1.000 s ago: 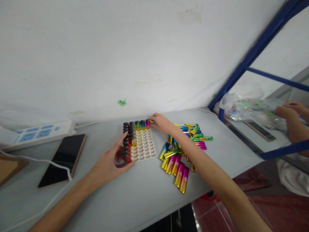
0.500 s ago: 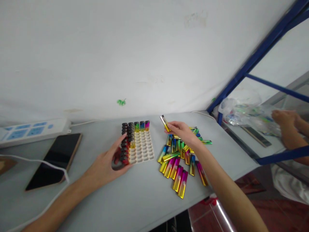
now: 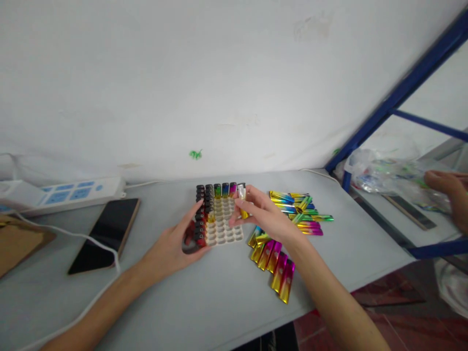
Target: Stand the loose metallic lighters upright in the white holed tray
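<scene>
Left hand (image 3: 168,250) half-curled, holding tray (image 3: 233,237) at left; right hand (image 3: 272,218) pinches lighter (image 3: 241,191) at tray's right. Best: tray steady, lighter upright.

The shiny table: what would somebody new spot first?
Probably the heap of metallic rainbow lighters, right of the white holed tray. Next, the right hand pinching a silvery-gold lighter over that tray. Left of them, a dark smartphone lies by the white power strip.
</scene>
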